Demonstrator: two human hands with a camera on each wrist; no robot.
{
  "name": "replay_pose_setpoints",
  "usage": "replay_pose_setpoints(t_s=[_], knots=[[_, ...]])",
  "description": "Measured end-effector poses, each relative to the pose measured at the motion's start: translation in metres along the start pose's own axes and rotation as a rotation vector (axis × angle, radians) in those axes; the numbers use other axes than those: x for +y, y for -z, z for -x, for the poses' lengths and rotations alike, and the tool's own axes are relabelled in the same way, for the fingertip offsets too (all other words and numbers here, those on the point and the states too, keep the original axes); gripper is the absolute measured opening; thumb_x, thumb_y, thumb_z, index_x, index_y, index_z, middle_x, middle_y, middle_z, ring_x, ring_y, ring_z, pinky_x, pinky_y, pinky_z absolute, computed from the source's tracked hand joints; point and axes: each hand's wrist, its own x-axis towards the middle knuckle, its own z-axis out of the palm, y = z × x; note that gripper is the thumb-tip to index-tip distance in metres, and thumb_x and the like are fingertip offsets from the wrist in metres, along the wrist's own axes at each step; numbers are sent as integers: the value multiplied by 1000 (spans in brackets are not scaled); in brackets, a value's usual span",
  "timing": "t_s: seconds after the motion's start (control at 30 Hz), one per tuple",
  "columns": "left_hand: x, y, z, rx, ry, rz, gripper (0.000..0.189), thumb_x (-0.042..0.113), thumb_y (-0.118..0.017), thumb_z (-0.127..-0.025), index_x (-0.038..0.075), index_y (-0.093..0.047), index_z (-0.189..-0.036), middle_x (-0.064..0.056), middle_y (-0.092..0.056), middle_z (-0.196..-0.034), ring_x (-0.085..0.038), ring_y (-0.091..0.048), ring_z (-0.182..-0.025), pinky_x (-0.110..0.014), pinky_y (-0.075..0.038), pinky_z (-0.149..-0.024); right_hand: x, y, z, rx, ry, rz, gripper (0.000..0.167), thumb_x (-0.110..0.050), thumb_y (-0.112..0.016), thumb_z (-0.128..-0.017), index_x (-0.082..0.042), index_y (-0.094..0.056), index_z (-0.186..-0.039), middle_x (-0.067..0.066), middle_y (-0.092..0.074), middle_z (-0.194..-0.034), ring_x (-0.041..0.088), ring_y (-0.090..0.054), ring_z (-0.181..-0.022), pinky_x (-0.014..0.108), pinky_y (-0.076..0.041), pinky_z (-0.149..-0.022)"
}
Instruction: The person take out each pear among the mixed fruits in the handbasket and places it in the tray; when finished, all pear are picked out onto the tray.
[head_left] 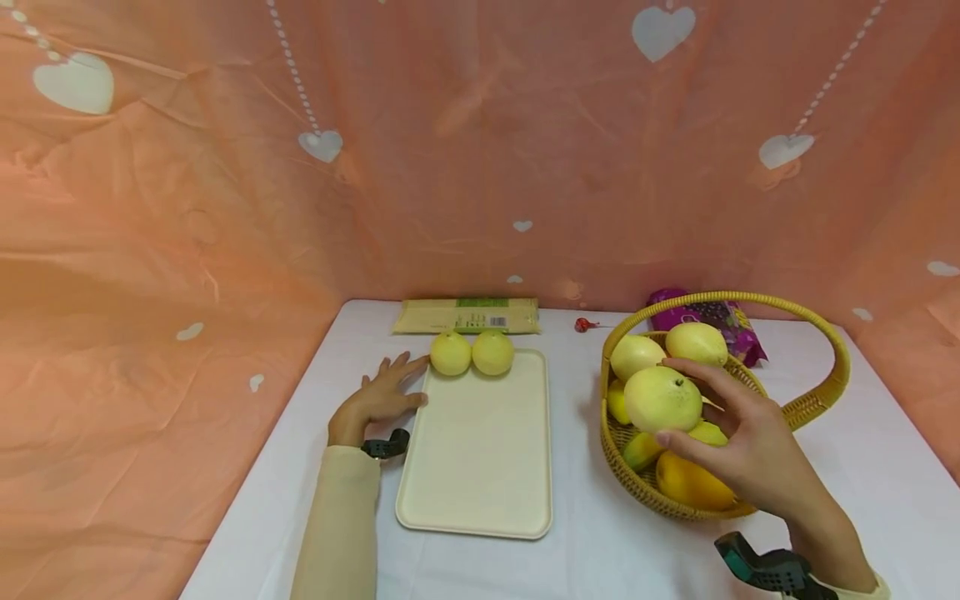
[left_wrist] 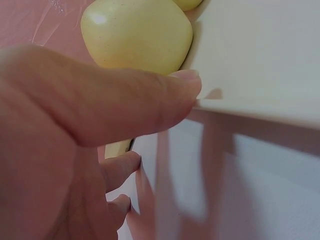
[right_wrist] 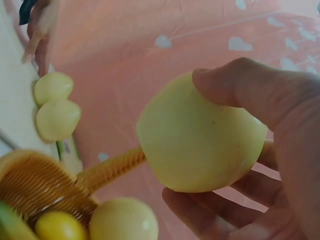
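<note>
My right hand [head_left: 750, 442] grips a pale yellow apple [right_wrist: 200, 135] between thumb and fingers, above the wicker basket [head_left: 626, 479]. Inside the basket lie more pale yellow apples [head_left: 696, 343], a yellow-orange fruit [head_left: 693, 482] and a green-yellow fruit [head_left: 642, 451], partly hidden by the hand. At the left edge of the cream tray [head_left: 480, 458], my left hand [head_left: 381, 395] lies with its fingers spread and relaxed. Its thumb touches the tray rim in the left wrist view. Two pale yellow apples [head_left: 492, 353] sit side by side at the tray's far end.
Behind the tray lies a flat beige package [head_left: 465, 317]. A small red wrapped lollipop [head_left: 583, 325] is at the table's back. Behind the basket stands a purple packet [head_left: 731, 325]. The basket's tall handle [head_left: 750, 298] arches up beside my right hand.
</note>
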Motion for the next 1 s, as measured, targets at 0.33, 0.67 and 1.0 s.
replay_pose_setpoints(t_s=[0.33,0.67,1.0], knots=[[2,1,-3,-7,13,-8,78,25,-70,-103,15,-35,-173,-26,-7,-183,-58,8,-166,-85,9,-124,-20,-10,-22,-11,95,-66,84,5,-94,-80,-18,-62,-154,-5,-65,-148,0,-65,-129,13,-55,-101],[2,1,1,-6,18,-1,79,26,-71,-103,15,-35,-173,-26,-7,-183,-58,9,-166,-84,10,-124,-37,-29,-45,-86,137,-190,79,6,-90,-85,-15,-61,-155,2,-63,-149,10,-66,-129,18,-55,-106],[2,1,0,-10,18,11,78,26,-69,-105,16,-33,-174,-25,-5,-183,-56,10,-167,-83,11,-125,-44,-61,-71,-134,150,-270,77,-1,-94,-84,-16,-62,-153,2,-66,-150,15,-71,-127,24,-57,-108]])
